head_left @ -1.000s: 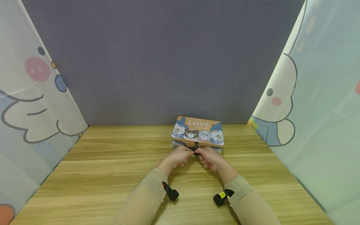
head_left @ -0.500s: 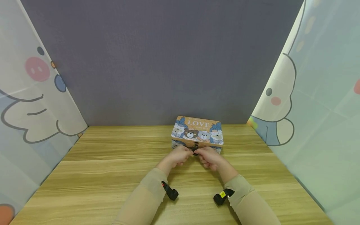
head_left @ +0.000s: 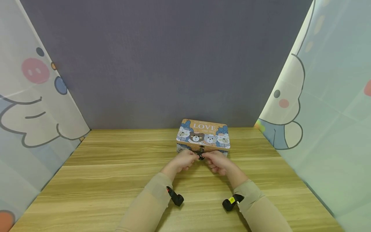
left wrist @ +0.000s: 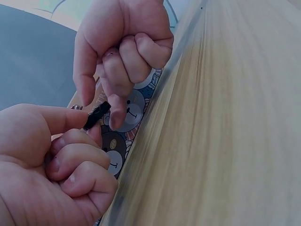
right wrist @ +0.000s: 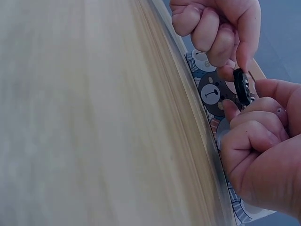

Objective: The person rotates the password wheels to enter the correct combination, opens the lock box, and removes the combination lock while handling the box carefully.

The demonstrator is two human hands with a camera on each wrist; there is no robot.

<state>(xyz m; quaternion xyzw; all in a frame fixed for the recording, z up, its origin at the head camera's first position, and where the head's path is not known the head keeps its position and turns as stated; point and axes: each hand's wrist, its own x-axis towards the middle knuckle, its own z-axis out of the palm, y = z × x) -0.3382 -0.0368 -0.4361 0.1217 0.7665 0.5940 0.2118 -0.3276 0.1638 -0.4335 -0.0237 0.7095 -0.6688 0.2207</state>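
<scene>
A tin box (head_left: 204,132) printed with bears and the word LOVE stands at the back of the table, with its lid down and a metal clasp (head_left: 202,148) on its front. At the clasp is a small black combination padlock (right wrist: 242,87) with white-marked dials. My left hand (head_left: 184,160) pinches one end of the padlock between thumb and index finger, its other fingers curled. My right hand (head_left: 218,162) is close on the padlock's other side. Its thumb and index finger stand apart around the padlock with a gap, the remaining fingers folded in.
The wood-grain table (head_left: 124,180) runs up to a dark grey panel (head_left: 171,64) right behind the box. Cartoon-printed curtains (head_left: 327,129) flank both sides. Small black cameras (head_left: 175,197) are strapped at both sleeves.
The right hand's thumb and index finger have parted from the padlock, and that hand has shifted slightly right, baring the white dial marks. My left hand holds its place.
</scene>
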